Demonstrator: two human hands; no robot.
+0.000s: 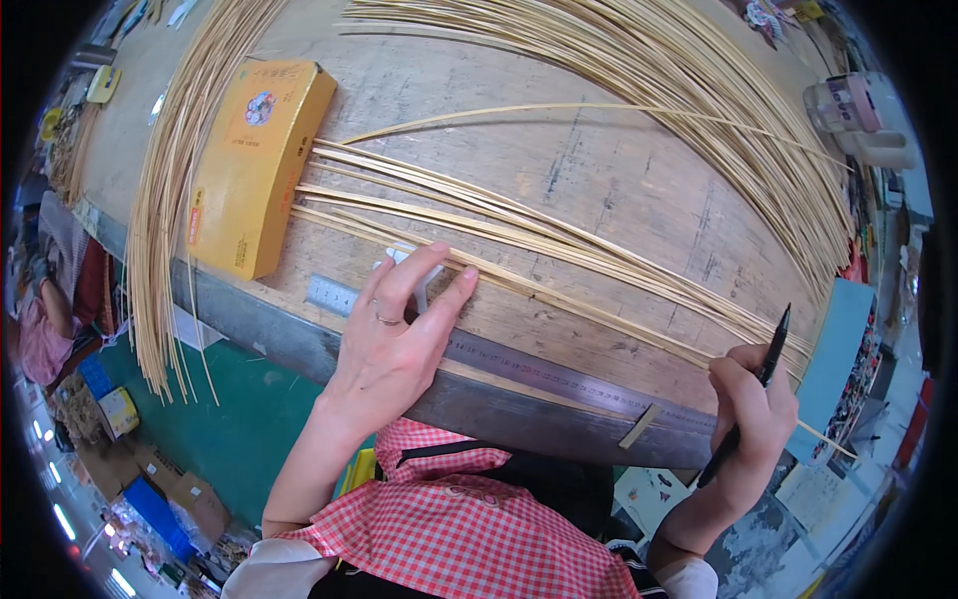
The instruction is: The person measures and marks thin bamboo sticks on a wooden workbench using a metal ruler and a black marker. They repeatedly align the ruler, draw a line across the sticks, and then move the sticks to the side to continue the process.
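My left hand [394,329] rests fingers-spread on the wooden workbench [599,170], its fingertips pressing on a bundle of thin pale bamboo strips [519,240] and partly covering a small white object. A ring is on one finger. My right hand [753,414] is closed around a black pen [758,384] at the bench's near edge, by the strips' right ends. A steel ruler [539,369] lies along the bench edge between both hands. The strips' left ends butt against a yellow box [254,165].
Large sheaves of long bamboo strips [699,90] fan across the bench's far side and hang off its left end [165,250]. A pale plastic container [858,115] sits at the right. Boxes and crates stand on the green floor [239,419] below left.
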